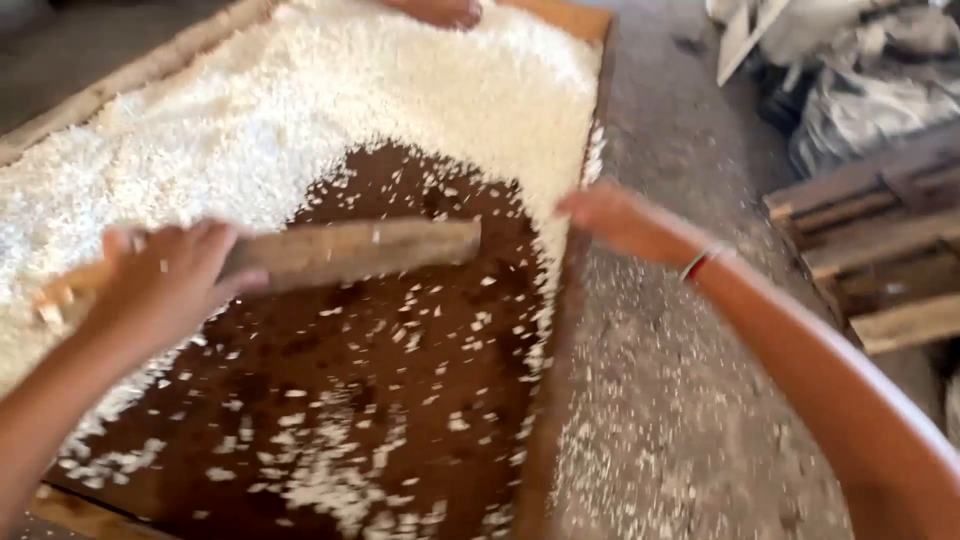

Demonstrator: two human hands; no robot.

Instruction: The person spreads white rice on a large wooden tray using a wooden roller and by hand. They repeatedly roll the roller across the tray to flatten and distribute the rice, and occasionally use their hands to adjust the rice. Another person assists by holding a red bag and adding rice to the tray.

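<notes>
The left hand [165,280] is gripping a wooden slat [345,250] lying across the tray's [545,400] bare brown middle, beside heaped white flakes [300,100]; the right hand [625,220] is hovering, fingers extended, empty, over the tray's right edge.

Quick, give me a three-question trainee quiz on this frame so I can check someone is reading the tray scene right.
1. True or false: the left hand grips the wooden board.
2. Which side of the wooden tray has its brown base bared? A) near side B) far side
3. What does the right hand hold?

Key: 1 true. 2 A; white flakes pile at the far side. 3 Nothing; it hangs over the tray's right rim, fingers blurred.
</notes>
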